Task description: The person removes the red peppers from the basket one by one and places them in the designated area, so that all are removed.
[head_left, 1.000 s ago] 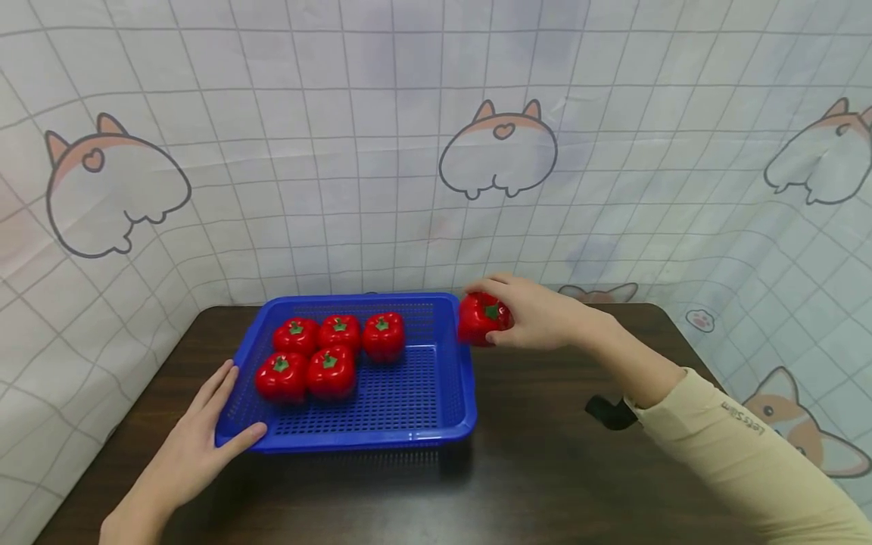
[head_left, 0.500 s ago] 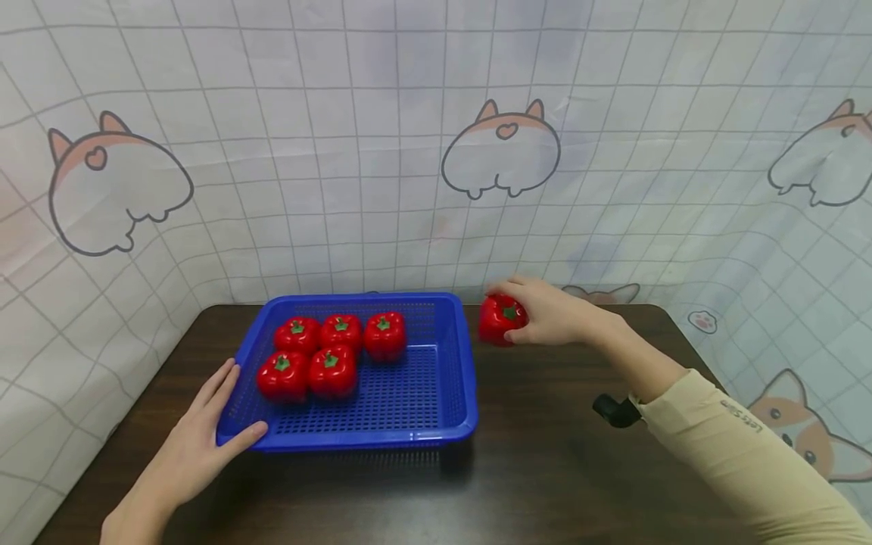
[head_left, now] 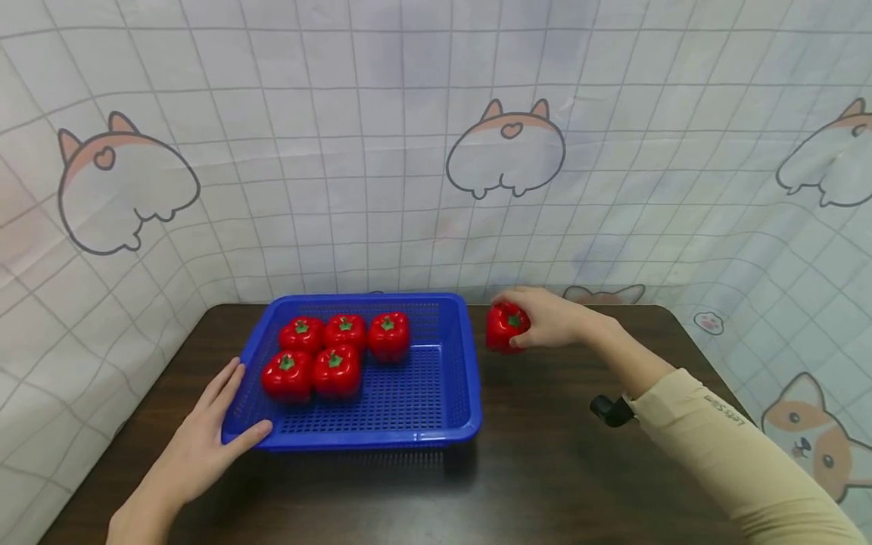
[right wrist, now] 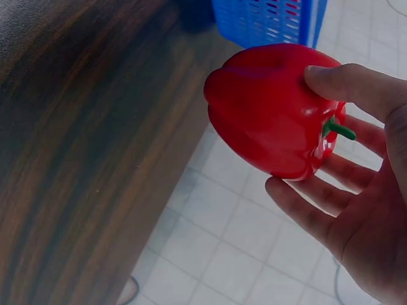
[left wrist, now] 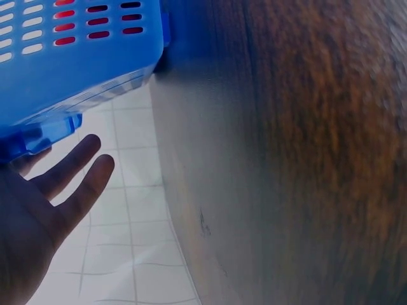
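Note:
My right hand (head_left: 553, 318) grips a glossy red bell pepper (head_left: 502, 327) by its sides, to the right of a blue plastic basket (head_left: 436, 437). In the right wrist view the thumb lies on one side of the pepper (right wrist: 267, 111) and the fingers on the other, with its green stem facing the palm. My left hand (head_left: 197, 450) touches the basket's near left corner, fingers straight along the left side and thumb at the front rim. Several more red bell peppers (head_left: 337, 371) sit in the left and back part of the basket, stems up.
The basket stands on a dark wooden table (head_left: 545, 469). A cloth (head_left: 381, 189) with a grid and cartoon dogs hangs behind and at both sides. A small black object (head_left: 611, 411) shows beside the right sleeve (head_left: 715, 446).
My right hand has carried the pepper rightward from the basket's right rim, then slightly lower toward the table. The left hand stays at the basket corner. The head view has shifted slightly.

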Available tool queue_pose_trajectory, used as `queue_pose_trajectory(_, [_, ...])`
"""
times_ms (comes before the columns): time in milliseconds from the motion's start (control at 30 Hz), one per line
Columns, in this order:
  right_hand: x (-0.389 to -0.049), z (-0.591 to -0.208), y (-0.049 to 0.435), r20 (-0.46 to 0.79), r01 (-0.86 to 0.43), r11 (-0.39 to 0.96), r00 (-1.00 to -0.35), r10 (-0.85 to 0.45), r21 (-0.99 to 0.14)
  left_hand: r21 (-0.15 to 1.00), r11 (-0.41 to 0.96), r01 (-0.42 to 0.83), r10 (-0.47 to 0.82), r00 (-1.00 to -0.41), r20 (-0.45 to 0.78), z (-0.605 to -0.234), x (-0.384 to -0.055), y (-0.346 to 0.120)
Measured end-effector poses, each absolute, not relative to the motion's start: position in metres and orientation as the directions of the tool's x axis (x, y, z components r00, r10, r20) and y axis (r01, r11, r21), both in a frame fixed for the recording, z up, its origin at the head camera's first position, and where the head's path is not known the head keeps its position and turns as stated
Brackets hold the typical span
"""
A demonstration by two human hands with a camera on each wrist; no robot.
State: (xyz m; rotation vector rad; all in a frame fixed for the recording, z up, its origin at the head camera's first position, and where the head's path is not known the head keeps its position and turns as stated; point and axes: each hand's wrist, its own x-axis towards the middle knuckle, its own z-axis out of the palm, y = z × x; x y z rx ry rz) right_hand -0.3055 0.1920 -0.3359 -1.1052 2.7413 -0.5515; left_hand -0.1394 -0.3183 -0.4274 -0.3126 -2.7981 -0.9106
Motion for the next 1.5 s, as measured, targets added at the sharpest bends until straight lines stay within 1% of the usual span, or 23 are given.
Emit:
queue_pose_trajectory(633, [-0.324,-0.365,0.183,-0.065,-0.617,0.689,-0.725,-0.686,-0.380,0.561,0.789,0.249,0.136,-0.962,0.236,-0.426,-0.140,-0.318])
queue_pose_trajectory(867, [-0.329,-0.375,0.180,-0.126,-0.577,0.717,-0.738,-0.663,-0.391,0.558,0.789,0.259,0.140,-0.959,0.247,-0.426,-0.141,-0.319])
queue_pose_trajectory(1067, [-0.331,-0.374,0.175,-0.125,-0.549,0.734,-0.761,-0.637,-0.400,0.561,0.788,0.254,0.134,-0.960,0.247,-0.425,-0.141,-0.319])
queue_pose_trajectory(1333, [-0.331,-0.373,0.171,-0.139,-0.530,0.743,-0.769,-0.624,-0.409,0.566,0.786,0.250,0.131,-0.961,0.243,-0.426,-0.140,-0.319])
queue_pose_trajectory(1500, [-0.332,-0.368,0.172,-0.129,-0.540,0.730,-0.761,-0.636,-0.419,0.567,0.784,0.252,0.131,-0.960,0.246,-0.426,-0.139,-0.318])
